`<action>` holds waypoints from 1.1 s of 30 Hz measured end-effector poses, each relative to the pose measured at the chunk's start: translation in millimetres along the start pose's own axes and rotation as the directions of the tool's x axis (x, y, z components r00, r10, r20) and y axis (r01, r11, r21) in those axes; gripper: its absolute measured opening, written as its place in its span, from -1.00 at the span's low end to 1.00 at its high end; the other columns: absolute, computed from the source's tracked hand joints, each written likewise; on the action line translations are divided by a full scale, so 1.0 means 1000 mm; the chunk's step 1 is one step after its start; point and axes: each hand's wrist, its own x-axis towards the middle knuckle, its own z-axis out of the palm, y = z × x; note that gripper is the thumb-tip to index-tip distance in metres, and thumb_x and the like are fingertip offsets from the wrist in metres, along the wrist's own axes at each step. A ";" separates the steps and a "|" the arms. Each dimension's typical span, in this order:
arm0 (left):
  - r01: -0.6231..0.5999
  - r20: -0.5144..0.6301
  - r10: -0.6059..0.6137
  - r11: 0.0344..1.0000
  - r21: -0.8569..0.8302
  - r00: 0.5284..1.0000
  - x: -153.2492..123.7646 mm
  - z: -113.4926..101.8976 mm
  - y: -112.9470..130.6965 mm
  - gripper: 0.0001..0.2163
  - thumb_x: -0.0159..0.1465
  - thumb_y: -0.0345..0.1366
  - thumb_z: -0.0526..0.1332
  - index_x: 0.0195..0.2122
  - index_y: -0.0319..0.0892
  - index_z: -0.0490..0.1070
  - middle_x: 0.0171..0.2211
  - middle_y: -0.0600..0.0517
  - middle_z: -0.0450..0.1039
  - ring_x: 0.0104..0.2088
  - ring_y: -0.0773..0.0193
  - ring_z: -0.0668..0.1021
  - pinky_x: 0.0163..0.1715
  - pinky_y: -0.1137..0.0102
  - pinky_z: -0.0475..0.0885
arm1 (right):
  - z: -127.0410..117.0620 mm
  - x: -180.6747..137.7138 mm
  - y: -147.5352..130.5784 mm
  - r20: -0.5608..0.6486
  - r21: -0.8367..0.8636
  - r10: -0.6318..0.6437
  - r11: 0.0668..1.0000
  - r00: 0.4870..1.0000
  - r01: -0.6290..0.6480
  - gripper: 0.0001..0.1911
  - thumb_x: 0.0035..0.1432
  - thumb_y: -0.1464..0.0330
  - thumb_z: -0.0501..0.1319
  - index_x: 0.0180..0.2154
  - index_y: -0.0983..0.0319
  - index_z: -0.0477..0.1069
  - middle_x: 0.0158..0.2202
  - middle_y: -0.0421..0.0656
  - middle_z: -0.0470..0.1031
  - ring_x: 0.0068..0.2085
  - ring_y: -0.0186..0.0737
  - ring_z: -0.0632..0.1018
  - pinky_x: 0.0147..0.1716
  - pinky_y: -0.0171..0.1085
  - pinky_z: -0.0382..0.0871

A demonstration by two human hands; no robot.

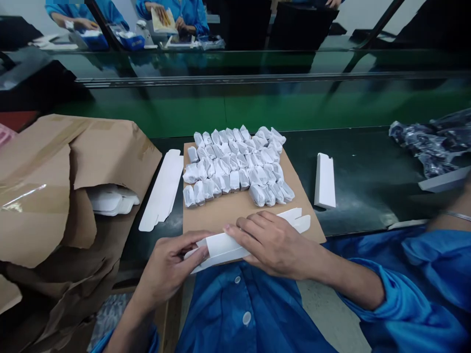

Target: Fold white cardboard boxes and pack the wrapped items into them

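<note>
Both my hands hold a long white cardboard box blank [221, 245] at the near edge of a brown cardboard sheet [228, 206]. My left hand [167, 267] pinches its left end, thumb on the folded flap. My right hand [272, 242] lies over its middle, fingers curled on top. The blank's flaps [298, 219] stick out to the right. Several small white wrapped packets [235, 164] lie in rows on the sheet beyond my hands.
A flat white box blank [164, 189] lies left of the sheet and a folded white box [325, 180] to its right. A torn brown carton [55, 186] with white blanks stands at left. Dark plastic bags [430, 142] lie at right. A green conveyor [257, 105] runs behind; other workers sit beyond.
</note>
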 end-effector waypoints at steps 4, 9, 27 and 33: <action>0.005 -0.113 -0.003 1.000 0.018 0.994 0.000 0.004 0.003 -0.83 0.19 -0.39 0.24 -0.31 -0.08 0.65 -0.40 0.09 0.64 -0.45 0.37 0.62 -0.46 0.60 0.44 | 0.008 -0.001 -0.007 -0.073 -0.138 -0.030 0.990 0.997 0.020 -0.58 0.32 0.45 0.10 0.16 0.47 0.24 -0.20 0.03 0.52 -0.25 -0.06 0.53 -0.34 -0.15 0.39; 0.081 -0.157 -0.095 0.992 -0.092 0.983 -0.006 -0.006 -0.010 -0.90 0.17 -0.37 0.30 -0.34 -0.11 0.63 -0.42 0.06 0.63 -0.49 0.36 0.59 -0.55 0.57 0.42 | 0.008 -0.009 -0.001 -0.112 -0.180 0.024 0.983 0.993 -0.044 -0.64 0.31 0.49 0.10 0.11 0.47 0.31 -0.06 0.11 0.55 -0.06 0.07 0.56 -0.09 -0.02 0.46; -0.068 -0.616 0.088 0.996 0.056 0.783 0.006 0.064 0.001 -0.11 0.01 -0.18 0.44 0.34 -0.07 0.03 0.19 -0.18 0.30 0.09 -0.08 0.51 0.00 0.12 0.50 | 0.010 0.030 -0.020 -0.337 0.653 0.437 0.746 0.834 -0.127 -0.48 0.31 0.14 0.18 0.20 0.24 0.30 -0.10 -0.02 0.48 -0.15 -0.19 0.52 -0.22 -0.22 0.49; -0.171 -0.452 0.242 0.966 0.194 0.859 0.002 0.052 0.008 -0.50 0.08 -0.24 0.36 0.06 -0.11 0.30 -0.09 -0.01 0.45 -0.14 0.19 0.59 -0.20 0.35 0.55 | 0.006 0.034 -0.003 -0.233 0.774 0.299 0.634 0.926 -0.010 -0.69 0.29 0.32 0.23 0.04 0.24 0.50 -0.18 -0.08 0.47 -0.17 -0.26 0.50 -0.23 -0.28 0.44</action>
